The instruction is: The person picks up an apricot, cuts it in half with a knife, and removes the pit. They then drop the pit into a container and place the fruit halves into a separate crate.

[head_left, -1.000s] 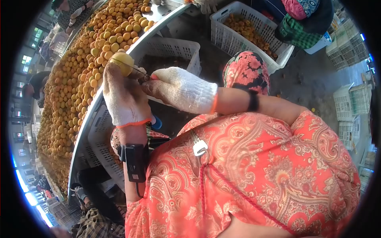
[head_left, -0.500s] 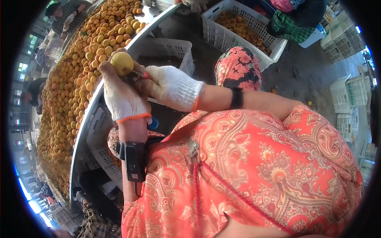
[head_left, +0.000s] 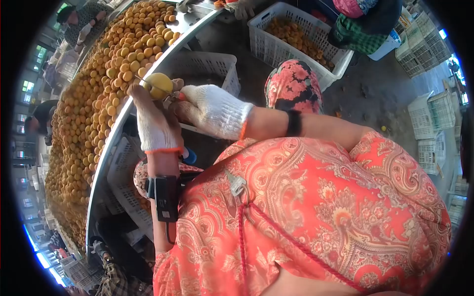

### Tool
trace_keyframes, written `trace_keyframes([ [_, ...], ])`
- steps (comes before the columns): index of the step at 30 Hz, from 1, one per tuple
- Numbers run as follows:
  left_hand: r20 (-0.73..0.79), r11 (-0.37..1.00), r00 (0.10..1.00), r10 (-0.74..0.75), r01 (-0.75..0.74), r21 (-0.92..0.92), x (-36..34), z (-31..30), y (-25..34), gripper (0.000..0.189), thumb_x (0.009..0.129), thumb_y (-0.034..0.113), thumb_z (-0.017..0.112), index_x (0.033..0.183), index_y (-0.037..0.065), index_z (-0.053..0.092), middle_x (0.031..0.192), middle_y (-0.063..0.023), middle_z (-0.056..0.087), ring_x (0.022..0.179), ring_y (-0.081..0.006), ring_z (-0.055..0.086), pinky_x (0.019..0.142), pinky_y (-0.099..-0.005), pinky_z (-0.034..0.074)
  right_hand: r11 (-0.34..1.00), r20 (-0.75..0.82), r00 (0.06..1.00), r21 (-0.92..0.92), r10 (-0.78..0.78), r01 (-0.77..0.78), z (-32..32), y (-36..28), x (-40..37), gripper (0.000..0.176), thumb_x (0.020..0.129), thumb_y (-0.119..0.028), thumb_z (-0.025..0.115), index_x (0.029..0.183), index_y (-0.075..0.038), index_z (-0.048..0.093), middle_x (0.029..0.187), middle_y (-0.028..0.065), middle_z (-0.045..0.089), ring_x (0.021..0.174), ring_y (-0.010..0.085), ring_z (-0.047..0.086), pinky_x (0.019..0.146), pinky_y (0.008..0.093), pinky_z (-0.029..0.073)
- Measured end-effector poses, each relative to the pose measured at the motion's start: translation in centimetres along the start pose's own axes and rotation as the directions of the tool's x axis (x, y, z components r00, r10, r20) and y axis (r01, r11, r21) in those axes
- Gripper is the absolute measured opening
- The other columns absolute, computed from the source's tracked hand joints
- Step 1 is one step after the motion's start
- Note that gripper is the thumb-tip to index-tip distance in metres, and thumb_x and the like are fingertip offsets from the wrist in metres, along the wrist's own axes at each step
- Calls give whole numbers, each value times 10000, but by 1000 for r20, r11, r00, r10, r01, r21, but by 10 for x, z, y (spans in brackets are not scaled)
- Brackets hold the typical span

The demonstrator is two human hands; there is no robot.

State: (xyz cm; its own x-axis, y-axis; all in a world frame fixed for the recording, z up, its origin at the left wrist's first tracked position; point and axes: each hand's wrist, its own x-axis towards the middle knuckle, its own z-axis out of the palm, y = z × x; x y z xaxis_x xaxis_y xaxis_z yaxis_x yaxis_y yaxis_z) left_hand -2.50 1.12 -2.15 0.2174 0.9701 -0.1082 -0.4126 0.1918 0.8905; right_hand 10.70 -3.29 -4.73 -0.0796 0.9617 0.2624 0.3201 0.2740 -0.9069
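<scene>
My left hand [head_left: 157,121], in a white knitted glove with a browned palm and fingers, grips a yellow apricot [head_left: 159,86] near the table's edge. In my right hand [head_left: 212,108], gloved alike, is a small knife [head_left: 182,96] with a red handle end. Its thin metal blade meets the apricot, and a dark thin tip sticks out at the fruit's far side. How deep the blade sits cannot be seen. Beside my left fingers, a large heap of orange-yellow apricots [head_left: 94,118] covers the metal-rimmed table [head_left: 111,121].
Beneath my hands stands a grey-white crate [head_left: 229,74]; another crate [head_left: 123,167] is under the table edge. A white crate [head_left: 254,37] holds apricot pieces [head_left: 291,37]. A co-worker in green checks [head_left: 358,37] is beyond it. Stacked crates [head_left: 424,44] stand at right.
Both hands have moved slightly right and down with the apricot. The thin dark tip now shows past the fruit's far side.
</scene>
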Motion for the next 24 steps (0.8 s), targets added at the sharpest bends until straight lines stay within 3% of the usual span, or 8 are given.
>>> trace_keyframes([
  [3, 52, 986, 985, 162, -164, 23, 3, -8, -10, 511, 1037, 500, 444, 1253, 44, 527, 1109, -139, 680, 767, -189, 613, 612, -285, 475, 997, -23, 998, 56, -51, 52, 3, 4, 1, 315, 958, -277, 565, 972, 32, 626, 908, 261, 669, 924, 438, 641, 774, 487, 504],
  [4, 87, 982, 989, 120, -131, 136, 5, -15, -10, 759, 995, 658, 362, 1280, -26, 524, 1188, -214, 642, 1025, -278, 631, 905, -364, 514, 998, -15, 999, 33, -52, 53, 4, 6, 1, 310, 961, -271, 562, 1007, 30, 619, 909, 262, 669, 930, 440, 639, 774, 487, 504],
  [5, 88, 981, 987, 132, -143, 133, 7, -17, -11, 759, 995, 658, 362, 1280, -26, 524, 1188, -214, 642, 1025, -278, 631, 905, -364, 514, 998, -7, 999, 8, -54, 54, 5, 7, 1, 307, 965, -265, 559, 1041, 27, 612, 910, 264, 668, 937, 443, 638, 774, 487, 504],
  [7, -39, 985, 994, -102, 96, -143, 8, -10, -10, 564, 1013, 551, 472, 1245, 42, 540, 1079, -134, 684, 844, -163, 618, 684, -279, 481, 990, -35, 994, 88, -107, 110, 8, 7, 4, 328, 968, -274, 560, 1124, 13, 587, 928, 270, 670, 950, 449, 637, 777, 486, 506],
  [10, -45, 996, 999, -12, 8, -85, 10, -7, -10, 576, 1005, 547, 497, 1248, 27, 548, 1034, -145, 696, 833, -170, 635, 711, -285, 497, 985, -9, 999, 168, -32, 33, 0, -3, 4, 370, 984, -334, 562, 1156, -7, 579, 998, 276, 670, 1000, 453, 625, 812, 468, 512],
  [13, 26, 993, 993, 116, -116, 10, 7, -8, -12, 388, 1026, 352, 514, 1207, 18, 594, 1110, -100, 672, 824, -150, 624, 723, -279, 498, 826, 157, 979, 528, 133, -197, -5, -13, -2, 209, 1025, -168, 524, 1098, 7, 612, 1008, 151, 700, 943, 220, 679, 775, 355, 537],
  [17, 141, 978, 971, 195, -203, 46, 9, -12, -13, 269, 993, 278, 604, 1149, 59, 611, 932, -20, 639, 680, -68, 525, 557, -218, 445, 942, 109, 990, 311, 94, -124, -8, -12, 2, 167, 1022, -104, 487, 1032, -7, 623, 873, 53, 632, 827, 108, 568, 720, 309, 508],
  [24, 121, 980, 976, 183, -170, -106, 0, 7, 0, 328, 971, 236, 649, 1233, 59, 562, 1016, -76, 674, 817, -175, 670, 650, -295, 583, 992, -78, 990, -55, -117, 113, -16, -10, 2, 163, 964, -143, 578, 1059, -11, 574, 883, 219, 660, 877, 394, 663, 713, 444, 508],
])
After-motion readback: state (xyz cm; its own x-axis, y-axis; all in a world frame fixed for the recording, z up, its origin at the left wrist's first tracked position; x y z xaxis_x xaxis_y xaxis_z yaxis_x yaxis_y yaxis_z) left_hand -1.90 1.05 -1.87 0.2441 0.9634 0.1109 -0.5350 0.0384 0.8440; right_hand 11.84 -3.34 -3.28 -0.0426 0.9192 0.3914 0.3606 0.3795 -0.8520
